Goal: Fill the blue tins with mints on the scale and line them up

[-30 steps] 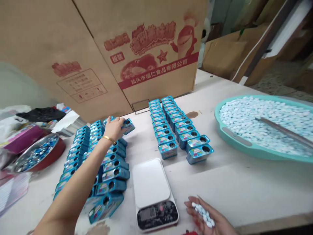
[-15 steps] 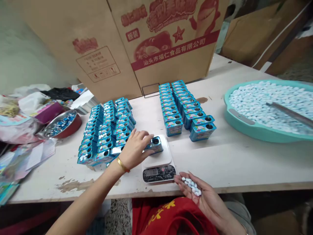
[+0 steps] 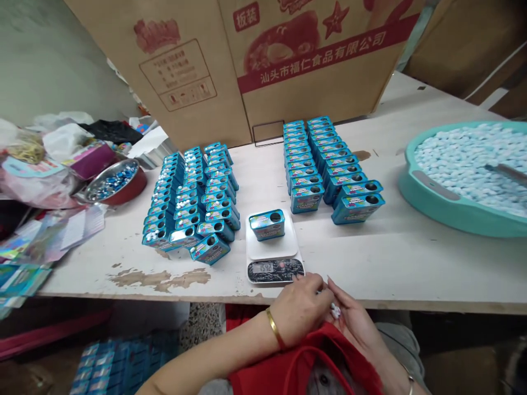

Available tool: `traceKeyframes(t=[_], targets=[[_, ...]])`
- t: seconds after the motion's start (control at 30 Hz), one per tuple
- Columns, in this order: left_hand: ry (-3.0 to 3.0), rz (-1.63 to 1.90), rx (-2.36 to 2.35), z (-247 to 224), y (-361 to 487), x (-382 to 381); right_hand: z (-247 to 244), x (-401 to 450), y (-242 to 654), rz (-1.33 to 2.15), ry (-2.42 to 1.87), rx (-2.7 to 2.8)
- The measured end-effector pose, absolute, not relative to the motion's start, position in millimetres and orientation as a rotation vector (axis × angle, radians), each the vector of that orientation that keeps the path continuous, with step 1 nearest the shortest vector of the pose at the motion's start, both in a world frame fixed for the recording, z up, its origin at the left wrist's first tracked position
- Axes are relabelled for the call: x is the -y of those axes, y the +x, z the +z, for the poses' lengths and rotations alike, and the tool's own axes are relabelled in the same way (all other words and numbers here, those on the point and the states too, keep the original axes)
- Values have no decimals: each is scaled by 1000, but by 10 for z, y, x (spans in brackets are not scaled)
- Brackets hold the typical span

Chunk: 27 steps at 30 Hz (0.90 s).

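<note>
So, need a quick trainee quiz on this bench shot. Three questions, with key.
1. What stands on the digital kitchen scale?
2. True or false: the left hand wears a gold bangle.
3. What does the right hand cup?
A) a steel bowl
B) loose mints
C) a spoon

Key:
1. A blue mint tin
2. True
3. B
</note>
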<state>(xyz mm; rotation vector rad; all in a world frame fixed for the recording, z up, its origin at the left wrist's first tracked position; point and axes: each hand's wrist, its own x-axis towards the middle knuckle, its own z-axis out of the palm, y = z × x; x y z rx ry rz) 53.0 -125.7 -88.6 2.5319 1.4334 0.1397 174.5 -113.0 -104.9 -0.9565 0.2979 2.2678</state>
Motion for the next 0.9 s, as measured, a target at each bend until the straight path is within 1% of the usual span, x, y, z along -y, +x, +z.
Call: traceKeyframes(t=[0.13,0.3,0.5,0.63,0.7,0.77,0.83,0.9], targets=[[2503,188,-1426,-876,507,1262,-1048,1124,1736,2233,-1004,-316],[2348,293,-1351,-810,460,1216,-1074,1108,1730,2196,-910,-404],[2228,388,-1328,-775,457,1185,-1085,1085,1710,2133,-935,-425],[2282,467,-1267,-668,364,1141,-1017,1037,1697,2214,-854,-450],[2341,617,-1371,-566,191,1054,-977,1004,1699,2236,-837,-433],[2392,743,-1663,-458,-51,909,-955,971,1702,2207,-870,-400],[2407,667,-1963,-375,-286,722,-961,940,1704,2174,-891,-379],[2428,475,-2013,-326,-426,526,-987,913,1704,2151,-883,-369]])
